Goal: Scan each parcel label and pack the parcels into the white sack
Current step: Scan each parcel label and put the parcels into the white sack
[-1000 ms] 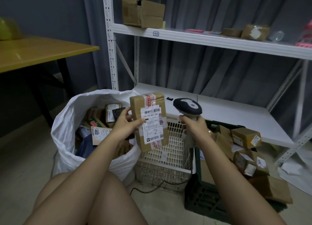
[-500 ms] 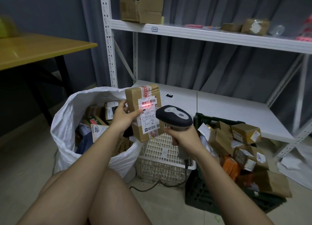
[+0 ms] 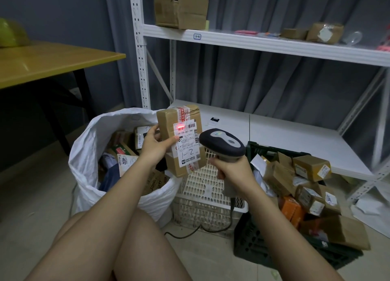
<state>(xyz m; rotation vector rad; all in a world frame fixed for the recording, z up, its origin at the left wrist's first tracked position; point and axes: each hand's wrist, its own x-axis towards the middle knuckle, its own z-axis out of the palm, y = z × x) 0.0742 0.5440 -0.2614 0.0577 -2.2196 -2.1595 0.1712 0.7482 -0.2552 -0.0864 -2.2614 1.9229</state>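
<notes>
The left hand (image 3: 155, 147) grips a taped cardboard parcel (image 3: 182, 140), red light on its glossy label (image 3: 187, 144). The right hand (image 3: 233, 172) clamps a rounded plastic scanner (image 3: 222, 144). The crinkled white sack (image 3: 88, 154) holds boxes.

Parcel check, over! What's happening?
Left hand holds parcel above white sack. Right hand grips scanner; red light on label. Nothing blocking.
</notes>
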